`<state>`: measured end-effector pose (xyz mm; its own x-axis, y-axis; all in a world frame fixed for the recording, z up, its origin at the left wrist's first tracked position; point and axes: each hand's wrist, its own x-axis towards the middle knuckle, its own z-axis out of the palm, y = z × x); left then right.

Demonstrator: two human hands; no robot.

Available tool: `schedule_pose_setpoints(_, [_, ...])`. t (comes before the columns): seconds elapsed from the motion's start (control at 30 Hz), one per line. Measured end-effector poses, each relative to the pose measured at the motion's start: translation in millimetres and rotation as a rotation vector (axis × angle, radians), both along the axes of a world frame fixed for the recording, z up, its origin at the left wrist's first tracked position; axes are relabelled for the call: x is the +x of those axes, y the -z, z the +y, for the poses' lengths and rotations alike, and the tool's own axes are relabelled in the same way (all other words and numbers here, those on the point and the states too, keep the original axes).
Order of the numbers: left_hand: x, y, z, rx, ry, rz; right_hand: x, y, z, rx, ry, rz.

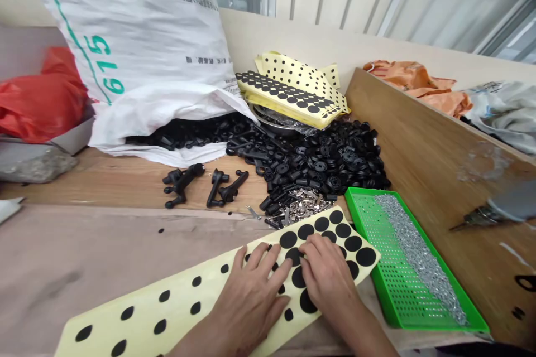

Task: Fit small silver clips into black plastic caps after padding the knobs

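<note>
A long pale-yellow backing sheet [213,284] lies slantwise across the work surface in front of me. Round black stickers [366,256] stand in rows at its right end; smaller black leaf-shaped spots [160,327] dot the rest. My left hand [251,295] rests flat on the sheet with its fingers spread, the index fingertip at the edge of a round sticker [294,256]. At that same sticker's right edge, my right hand [329,273] has its thumb and index finger pinched together. Its palm covers some of the stickers.
A green tray [389,295] of small metal pieces stands at right, beside a wooden divider [402,139] and a power driver [486,215]. Behind lie black plastic parts [322,162], small metal clips [304,203], more sticker sheets [288,95] and a white sack [146,28]. Black assembled pieces [184,184] sit left.
</note>
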<state>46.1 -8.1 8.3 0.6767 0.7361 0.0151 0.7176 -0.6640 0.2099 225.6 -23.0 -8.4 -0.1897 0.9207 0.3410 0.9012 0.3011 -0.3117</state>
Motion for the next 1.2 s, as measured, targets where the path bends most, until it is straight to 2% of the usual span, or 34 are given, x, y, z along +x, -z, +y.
schedule_pose_setpoints(0.17, [4,5.2,-2,0.081,0.010,0.023,4,-7.4,-2,-0.080,-0.072,0.117])
schedule_pose_setpoints(0.27, [4,5.3,-2,0.103,0.005,0.019,7,-8.0,0,-0.049,-0.065,0.144])
schedule_pose_setpoints(0.6, [4,3.3,-1,0.090,0.018,0.024,3,-7.8,7,-0.040,0.004,0.003])
schedule_pose_setpoints(0.83, [7,2.1,0,0.058,0.027,0.011,-5,-16.8,1,-0.157,-0.032,0.152])
schedule_pose_setpoints(0.97, [1,-1.5,0,-0.005,0.032,-0.040,-7,-17.9,-1,-0.206,-0.080,0.289])
schedule_pose_setpoints(1.1, [-19,-9.8,16,-0.072,0.066,-0.172,0,-18.3,-2,-0.263,-0.124,0.344])
schedule_pose_setpoints(1.2, [-38,-20.3,48,0.064,-0.026,-0.231,7,-15.6,0,-0.302,-0.164,0.393])
